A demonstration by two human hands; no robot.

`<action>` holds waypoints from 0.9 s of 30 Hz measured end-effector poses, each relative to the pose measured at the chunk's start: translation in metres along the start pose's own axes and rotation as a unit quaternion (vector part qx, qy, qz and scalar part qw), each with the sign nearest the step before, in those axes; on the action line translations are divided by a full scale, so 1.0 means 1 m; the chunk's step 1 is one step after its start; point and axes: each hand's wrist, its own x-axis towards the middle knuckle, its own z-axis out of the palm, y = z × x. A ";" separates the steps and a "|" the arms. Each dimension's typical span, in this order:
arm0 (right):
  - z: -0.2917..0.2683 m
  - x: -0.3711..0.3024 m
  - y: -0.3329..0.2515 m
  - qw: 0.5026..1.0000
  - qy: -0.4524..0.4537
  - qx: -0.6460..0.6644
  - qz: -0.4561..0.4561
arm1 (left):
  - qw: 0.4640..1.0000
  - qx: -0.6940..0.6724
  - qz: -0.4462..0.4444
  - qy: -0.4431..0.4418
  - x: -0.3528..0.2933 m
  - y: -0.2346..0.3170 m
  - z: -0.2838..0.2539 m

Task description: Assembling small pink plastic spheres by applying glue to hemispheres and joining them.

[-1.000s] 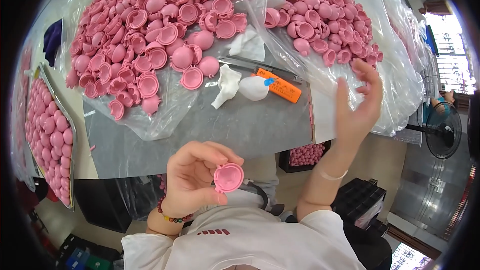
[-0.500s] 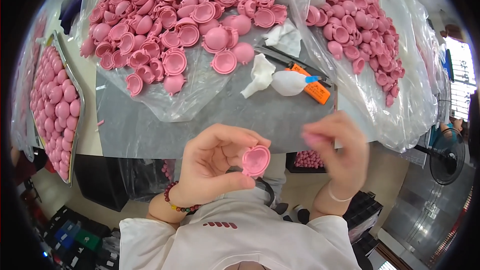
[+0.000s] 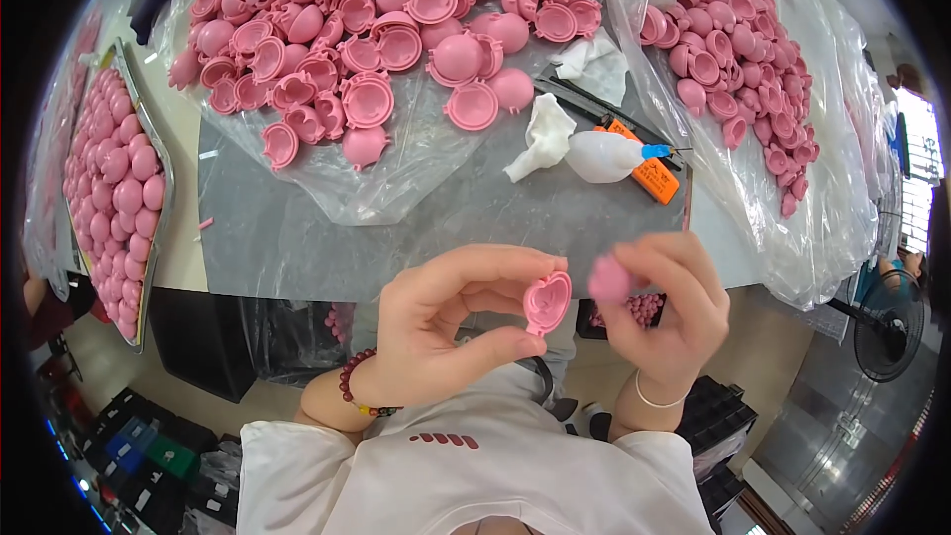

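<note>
Between its thumb and fingers my left hand (image 3: pixel 446 322) pinches a pink plastic half-shell (image 3: pixel 548 303), its hollow side facing right and toward me. My right hand (image 3: pixel 679 297), close by on the right, grips a second pink shell piece (image 3: pixel 608 280), smeared by motion. A small gap separates the two pieces. Beyond my hands a white squeeze bottle with a blue needle tip (image 3: pixel 602 157) lies across an orange box (image 3: pixel 649 175). Next to it are a crumpled white cloth (image 3: pixel 546 137) and a dark, slim tool partly covered.
A large heap of pink half-shells (image 3: pixel 369 99) lies on clear plastic at the back; another heap of smaller pink pieces (image 3: pixel 743 69) is at the right. On the left stands a metal-edged tray (image 3: pixel 158 238) of pink balls. The grey mat (image 3: pixel 297 248) ends just before my hands.
My left hand has shifted right with its half-shell, which is turned more sideways. The right hand's piece has come beside it. The whole view has shifted slightly.
</note>
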 end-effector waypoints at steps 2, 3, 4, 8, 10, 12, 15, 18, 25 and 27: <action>0.002 0.000 -0.009 0.998 0.011 0.046 -0.031 | 0.998 0.059 0.026 -0.010 0.000 0.001 0.001; 0.004 0.001 -0.012 0.994 0.022 0.092 -0.062 | 0.998 0.059 0.026 -0.009 -0.001 0.001 0.002; 0.006 0.002 -0.012 0.994 0.022 0.093 -0.062 | 0.997 0.072 0.026 -0.013 -0.001 0.001 0.002; 0.013 0.003 -0.007 0.992 -0.027 0.096 -0.083 | 0.987 0.150 0.044 -0.029 0.000 0.003 0.001; 0.015 0.002 -0.006 0.991 -0.017 0.090 -0.097 | 0.984 0.168 0.054 -0.031 0.000 0.002 0.000; 0.015 0.000 -0.005 0.992 -0.005 0.070 -0.104 | 0.980 0.186 0.063 -0.033 0.000 0.002 0.000; 0.017 -0.008 -0.005 0.990 0.012 0.045 -0.130 | 0.977 0.200 0.073 -0.019 0.002 0.004 0.000; 0.020 -0.013 -0.009 0.985 0.028 0.047 -0.161 | 0.975 0.196 0.098 -0.029 0.003 0.002 -0.001; 0.010 -0.007 0.019 0.979 0.175 0.048 -0.094 | 0.972 0.205 0.113 0.005 0.003 0.003 -0.002; 0.012 -0.001 0.026 0.972 0.226 0.034 -0.044 | 0.969 0.214 0.127 0.004 0.002 0.003 -0.001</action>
